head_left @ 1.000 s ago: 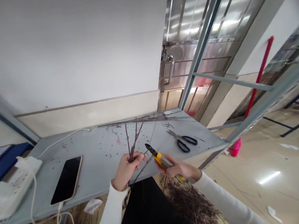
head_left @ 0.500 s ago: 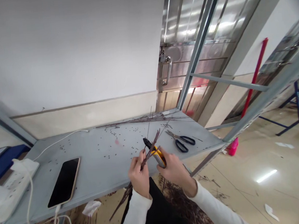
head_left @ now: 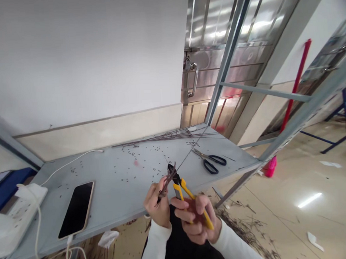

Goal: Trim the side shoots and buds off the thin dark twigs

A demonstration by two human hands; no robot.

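My left hand [head_left: 156, 202] is closed round a thin bundle of dark twigs [head_left: 166, 182] just in front of the grey table's [head_left: 120, 189] near edge. My right hand [head_left: 194, 217] grips the yellow handles of a pair of cutting pliers [head_left: 182, 186]. The black jaws of the pliers sit against the twig tips, right above my left fingers. One long thin twig runs from the jaws up and right over the table.
Black-handled scissors [head_left: 210, 161] lie on the table at the right. A phone [head_left: 76, 209] on a white cable lies at the left, beside a white power strip [head_left: 14, 210]. More twigs [head_left: 167, 136] lie along the table's far edge. Cut twig pieces [head_left: 247, 231] litter the floor.
My right hand has dropped lower and turned, so the pliers now point up at the twig tips. The twigs in my left hand look shorter than before.
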